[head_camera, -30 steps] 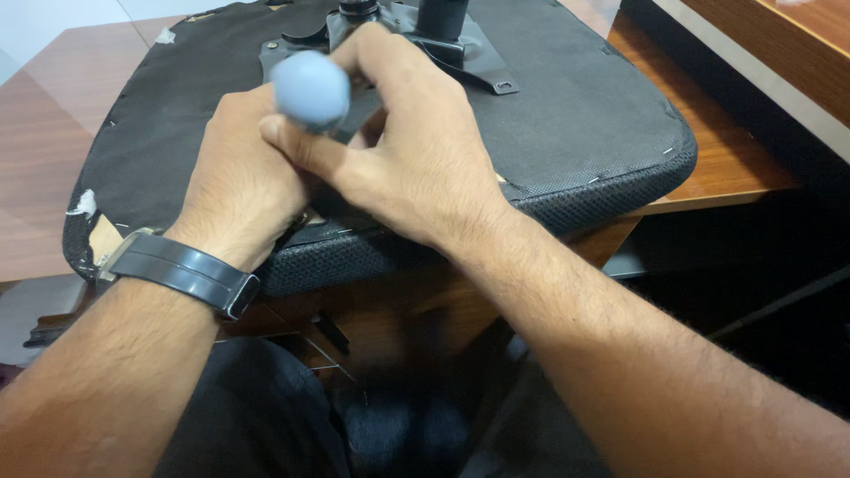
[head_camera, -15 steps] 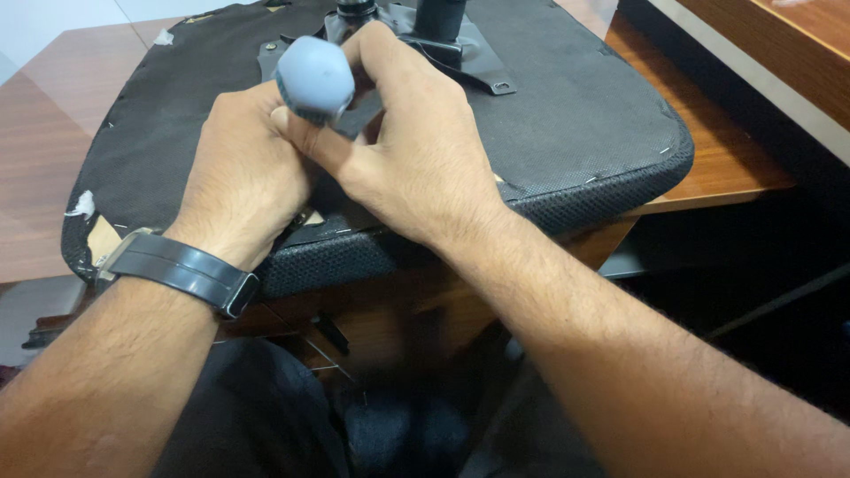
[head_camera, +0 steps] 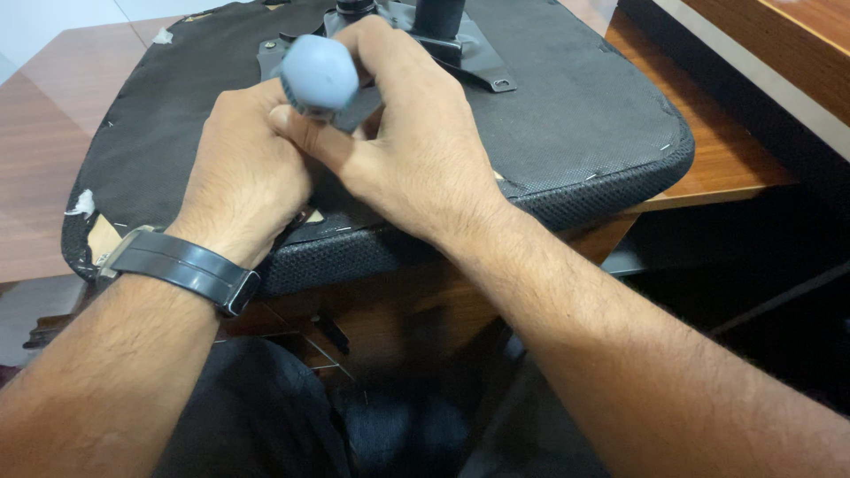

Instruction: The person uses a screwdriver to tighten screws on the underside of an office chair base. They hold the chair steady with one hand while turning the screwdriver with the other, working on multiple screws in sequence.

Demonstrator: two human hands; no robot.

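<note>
An upturned black chair seat [head_camera: 567, 115] lies on a wooden table, its fabric underside facing up. My right hand [head_camera: 416, 150] is wrapped around a tool with a rounded grey-blue handle [head_camera: 319, 71], which stands upright over the seat. My left hand [head_camera: 243, 177], a dark watch [head_camera: 181, 265] on its wrist, is closed beside it and presses against the tool's lower part. The tool's tip is hidden behind my fingers. A black metal mounting plate [head_camera: 460, 49] with a post sits just beyond my hands.
The wooden table [head_camera: 44, 150] extends left of the seat and to its right [head_camera: 717, 159]. Torn fabric shows foam at the seat's left corner [head_camera: 88, 221]. A dark wooden ledge [head_camera: 779, 44] runs along the upper right. My dark-clothed lap [head_camera: 266, 416] is below.
The grey-blue handle and both hands shifted slightly up and to the right over the seat; the grip stays the same.
</note>
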